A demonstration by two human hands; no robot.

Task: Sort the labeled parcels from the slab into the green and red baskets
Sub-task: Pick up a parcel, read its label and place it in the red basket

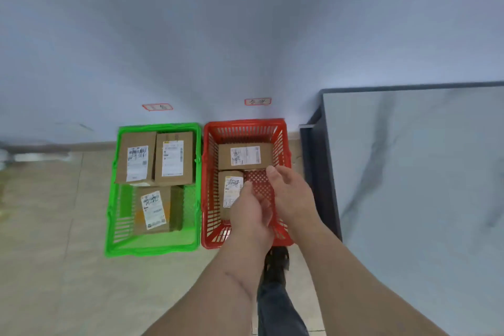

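A green basket (112, 199) on the floor at the left holds three labeled cardboard parcels: two side by side at the back (136, 157) (174, 157) and one at the front (155, 209). A red basket (210, 188) beside it holds two parcels: one lying across the back (244, 155) and a narrow one (230, 185) at the front left. My left hand (249, 213) and my right hand (291, 194) hover over the red basket's front right, fingers relaxed, holding nothing. The marble slab (425, 185) at the right shows no parcels.
Two red-bordered labels (157, 106) (258, 101) are stuck on the wall above the baskets. The slab's dark edge (321, 177) stands close to the red basket's right side. My foot (276, 264) and trouser leg are just in front of the red basket. Tiled floor lies at the left.
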